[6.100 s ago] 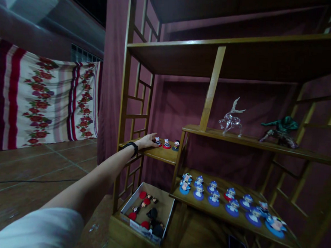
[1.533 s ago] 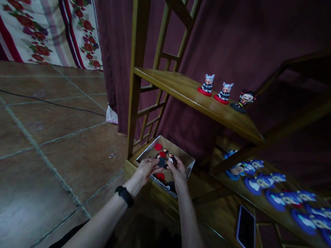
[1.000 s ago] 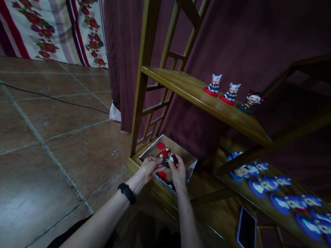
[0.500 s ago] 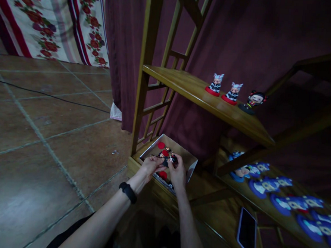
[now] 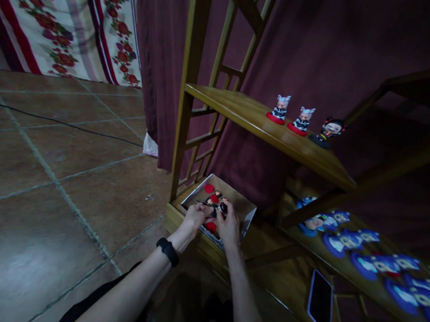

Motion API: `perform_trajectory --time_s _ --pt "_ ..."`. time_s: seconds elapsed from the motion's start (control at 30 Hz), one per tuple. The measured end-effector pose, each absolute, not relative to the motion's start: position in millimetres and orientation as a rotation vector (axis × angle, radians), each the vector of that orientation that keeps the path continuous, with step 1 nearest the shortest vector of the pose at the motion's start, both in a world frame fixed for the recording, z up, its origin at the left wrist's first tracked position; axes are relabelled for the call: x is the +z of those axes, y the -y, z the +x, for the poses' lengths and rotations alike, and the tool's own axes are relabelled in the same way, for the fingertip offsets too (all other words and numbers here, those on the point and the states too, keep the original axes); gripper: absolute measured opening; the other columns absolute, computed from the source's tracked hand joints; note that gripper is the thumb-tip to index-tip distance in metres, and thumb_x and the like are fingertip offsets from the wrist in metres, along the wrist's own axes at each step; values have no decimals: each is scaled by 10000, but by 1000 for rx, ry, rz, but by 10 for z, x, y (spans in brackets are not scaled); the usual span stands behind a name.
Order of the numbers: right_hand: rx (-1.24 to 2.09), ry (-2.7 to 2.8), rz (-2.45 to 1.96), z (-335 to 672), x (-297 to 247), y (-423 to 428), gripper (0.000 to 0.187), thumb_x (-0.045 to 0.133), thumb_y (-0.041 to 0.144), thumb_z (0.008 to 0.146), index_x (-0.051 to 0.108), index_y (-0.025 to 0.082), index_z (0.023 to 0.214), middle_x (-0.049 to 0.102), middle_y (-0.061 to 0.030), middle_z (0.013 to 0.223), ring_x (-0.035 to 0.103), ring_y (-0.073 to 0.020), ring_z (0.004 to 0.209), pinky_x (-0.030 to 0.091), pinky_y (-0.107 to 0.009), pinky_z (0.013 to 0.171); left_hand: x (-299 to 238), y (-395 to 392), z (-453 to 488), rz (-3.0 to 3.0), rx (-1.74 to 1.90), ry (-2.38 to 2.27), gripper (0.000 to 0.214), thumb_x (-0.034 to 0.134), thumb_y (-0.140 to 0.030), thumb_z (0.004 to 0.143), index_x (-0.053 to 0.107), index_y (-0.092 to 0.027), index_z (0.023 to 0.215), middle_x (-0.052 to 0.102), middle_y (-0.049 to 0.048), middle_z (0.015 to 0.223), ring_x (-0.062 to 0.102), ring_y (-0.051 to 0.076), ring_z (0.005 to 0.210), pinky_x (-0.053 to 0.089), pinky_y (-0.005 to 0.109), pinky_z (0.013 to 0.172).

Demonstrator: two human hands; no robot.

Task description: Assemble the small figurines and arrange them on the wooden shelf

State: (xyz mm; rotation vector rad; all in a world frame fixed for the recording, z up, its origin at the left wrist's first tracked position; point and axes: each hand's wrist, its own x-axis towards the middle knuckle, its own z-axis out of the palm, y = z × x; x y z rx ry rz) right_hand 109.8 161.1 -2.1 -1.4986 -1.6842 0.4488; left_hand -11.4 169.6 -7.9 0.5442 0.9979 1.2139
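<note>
Over an open cardboard box on the low shelf, both my hands meet around one small black figurine. My right hand grips its dark-haired head end from the right. My left hand, below a black wristband, pinches the dark base end from the left; my fingers partly cover it. Inside the box lie several more small figurines with dark hair and red round bases. Part of the box's contents is hidden under my hands.
Three figurines stand on the wooden shelf above. To the right, several blue-based figurines fill a lower shelf, and a phone lies nearby. A black cable crosses the tiled floor at left.
The figurine between my hands has turned slightly, so more of its dark head shows now. My hands stay at nearly the same spot above the box.
</note>
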Motion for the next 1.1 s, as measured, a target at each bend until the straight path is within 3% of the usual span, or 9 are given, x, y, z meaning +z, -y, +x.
perform_trajectory --time_s 0.27,0.53,0.77,0.97,1.1 --pt "546 1652 -1512 1129 -80 -1637 349 501 281 775 510 227 1120 652 -66 1010 607 -205 898 473 -334 779 -57 -1714 -154 418 1099 -1090 96 681 -109 653 595 -94 615 606 33 525 571 98 473 553 255 537" --pt "597 1765 -1419 1183 -4 -1586 339 503 241 763 518 261 1101 640 -35 1013 595 -202 911 461 -340 799 -63 -1736 -257 321 943 -1082 108 702 -136 633 610 -92 670 663 73 602 632 141 536 536 237 546" --pt "660 1838 -1343 1177 36 -1544 346 463 205 780 515 256 1118 623 -45 1047 583 -203 949 459 -349 826 -38 -1683 -200 305 976 -1172 158 740 -128 564 594 -116 624 616 10 500 574 99 449 493 196 494" --pt "735 1734 -1306 1143 2 -1549 404 494 221 764 496 253 1167 593 -51 1149 568 -197 1013 444 -364 885 -52 -1707 -191 271 957 -1103 128 714 -118 595 600 -120 652 611 10 523 585 103 470 502 195 502" --pt "864 1499 -1231 1096 -91 -1596 489 535 250 743 430 223 1219 608 -72 1129 602 -176 956 478 -330 838 -36 -1741 -213 219 987 -1050 84 680 -114 650 597 -119 660 603 8 514 590 101 471 524 204 530"
